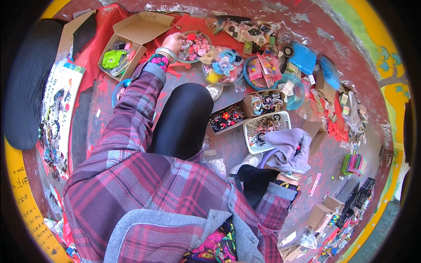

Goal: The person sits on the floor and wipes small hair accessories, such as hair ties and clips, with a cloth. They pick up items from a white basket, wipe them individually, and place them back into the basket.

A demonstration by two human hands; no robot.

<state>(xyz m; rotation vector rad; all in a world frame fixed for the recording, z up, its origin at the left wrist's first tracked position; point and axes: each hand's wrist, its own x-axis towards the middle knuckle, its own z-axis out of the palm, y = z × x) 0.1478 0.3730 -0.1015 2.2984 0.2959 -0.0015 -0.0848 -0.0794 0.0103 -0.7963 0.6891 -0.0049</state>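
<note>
My left hand reaches to the rim of a round tray that holds pink flower hair accessories. Its fingers bend down at the near side, by a red pompom; whether they grip anything is unclear. A purplish-grey cloth drapes over my right hand, hiding the fingers so that little beyond the wrist shows. One edge of the cloth overlaps a white perforated basket of hair ties. A small dark and red piece shows in a fold of the cloth.
Before me stand a cardboard box with a green packet, a bowl of packaged accessories and boxes of hair ties. A white board with jewellery lies at the left. Green and pink baskets sit at the right, near a low red wall.
</note>
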